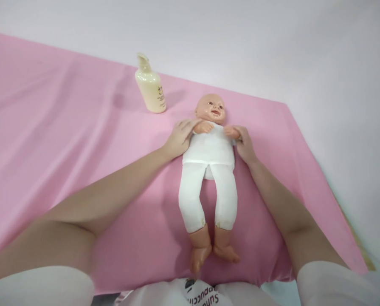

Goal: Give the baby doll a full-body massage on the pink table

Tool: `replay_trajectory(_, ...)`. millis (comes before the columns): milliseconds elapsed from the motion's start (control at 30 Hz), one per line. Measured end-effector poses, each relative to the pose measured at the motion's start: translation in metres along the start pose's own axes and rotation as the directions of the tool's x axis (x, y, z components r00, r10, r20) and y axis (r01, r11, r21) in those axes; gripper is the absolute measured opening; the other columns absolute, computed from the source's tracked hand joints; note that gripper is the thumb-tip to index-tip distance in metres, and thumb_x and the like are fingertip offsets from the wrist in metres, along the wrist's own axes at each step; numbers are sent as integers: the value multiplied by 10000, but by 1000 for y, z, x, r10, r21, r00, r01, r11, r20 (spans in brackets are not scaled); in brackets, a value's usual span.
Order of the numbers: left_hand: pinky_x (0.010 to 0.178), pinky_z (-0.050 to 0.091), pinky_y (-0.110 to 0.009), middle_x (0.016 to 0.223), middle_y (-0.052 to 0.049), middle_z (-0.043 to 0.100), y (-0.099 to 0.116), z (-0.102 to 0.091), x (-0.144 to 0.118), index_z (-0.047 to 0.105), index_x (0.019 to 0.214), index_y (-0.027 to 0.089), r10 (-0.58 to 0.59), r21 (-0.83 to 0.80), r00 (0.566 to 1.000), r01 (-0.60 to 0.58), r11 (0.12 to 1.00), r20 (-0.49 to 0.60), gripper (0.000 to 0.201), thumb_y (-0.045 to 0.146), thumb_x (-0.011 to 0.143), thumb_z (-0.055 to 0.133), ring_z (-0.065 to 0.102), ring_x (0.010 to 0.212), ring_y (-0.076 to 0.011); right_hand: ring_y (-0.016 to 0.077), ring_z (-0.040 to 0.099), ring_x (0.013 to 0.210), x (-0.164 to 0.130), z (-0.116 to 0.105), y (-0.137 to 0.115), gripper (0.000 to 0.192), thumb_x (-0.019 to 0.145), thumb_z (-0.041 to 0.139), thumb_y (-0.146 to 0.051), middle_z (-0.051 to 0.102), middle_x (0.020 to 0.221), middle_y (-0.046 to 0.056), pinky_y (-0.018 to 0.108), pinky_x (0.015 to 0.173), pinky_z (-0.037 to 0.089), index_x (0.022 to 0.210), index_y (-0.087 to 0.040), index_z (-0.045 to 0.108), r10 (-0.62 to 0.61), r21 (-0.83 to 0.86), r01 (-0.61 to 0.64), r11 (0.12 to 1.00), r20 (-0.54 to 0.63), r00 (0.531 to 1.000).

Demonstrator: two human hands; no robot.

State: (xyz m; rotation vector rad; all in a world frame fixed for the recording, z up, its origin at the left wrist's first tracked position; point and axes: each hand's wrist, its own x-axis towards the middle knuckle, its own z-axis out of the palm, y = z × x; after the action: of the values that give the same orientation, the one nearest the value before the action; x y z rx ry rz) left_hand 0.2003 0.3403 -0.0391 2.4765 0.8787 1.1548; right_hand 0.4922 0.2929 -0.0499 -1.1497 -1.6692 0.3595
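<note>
Lying face-up at frame centre: doll on pink sheet. Left hand and right hand gripping doll's arms. Standing upper left: bottle.

- Setting reads as an infant-care practice station, of the kind found in a training room; it could equally be a plain room at home
- A pink sheet covers a flat padded surface set against a bare white wall
- A baby doll in white clothing lies face up on the sheet
- A cream pump bottle stands near the doll's head
</note>
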Motion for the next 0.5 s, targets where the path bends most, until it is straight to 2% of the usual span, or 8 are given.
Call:
replay_trajectory(100, 1156, 368, -513, 1409, -117, 620, 4, -1, 2, 575, 1386, 216, 31, 38, 993, -36, 999, 112, 467, 320, 1020, 306, 537, 1331, -285, 254, 600, 1190, 0, 1, -6, 426, 835, 470, -126, 673, 1172, 51, 512, 1160, 426, 1132, -317, 709, -47, -110, 61, 992, 123, 991)
replay_trajectory(233, 1159, 362, -514, 1429, -112, 607, 2, 0, 3, 569, 1405, 224, 13, 29, 994, -16, 999, 110, 470, 275, 993, 348, 531, 1331, -283, 256, 599, 1183, 0, 1, -8, 500, 798, 453, -93, 668, 1174, 51, 508, 1140, 442, 1170, -319, 698, -63, -145, 82, 986, 129, 990)
replay_trajectory(367, 1169, 363, -519, 1435, -128, 594, 0, 1, -1, 510, 1444, 216, -13, -1, 999, 13, 1000, 31, 472, 348, 1022, 343, 537, 1322, -287, 254, 594, 1201, -1, 2, -4, 449, 808, 484, -129, 670, 1201, 60, 503, 1147, 446, 1185, -297, 662, -58, -115, 69, 991, 98, 994)
replay_trajectory(500, 1208, 331, -518, 1487, -162, 522, -4, 1, -4, 410, 1487, 215, -90, -79, 993, 84, 993, -82, 551, 513, 1025, 382, 480, 1390, -300, 253, 570, 1284, -1, 2, 0, 456, 852, 567, -251, 624, 1352, 83, 510, 1168, 438, 1307, -275, 547, 37, -6, -37, 999, 1, 999)
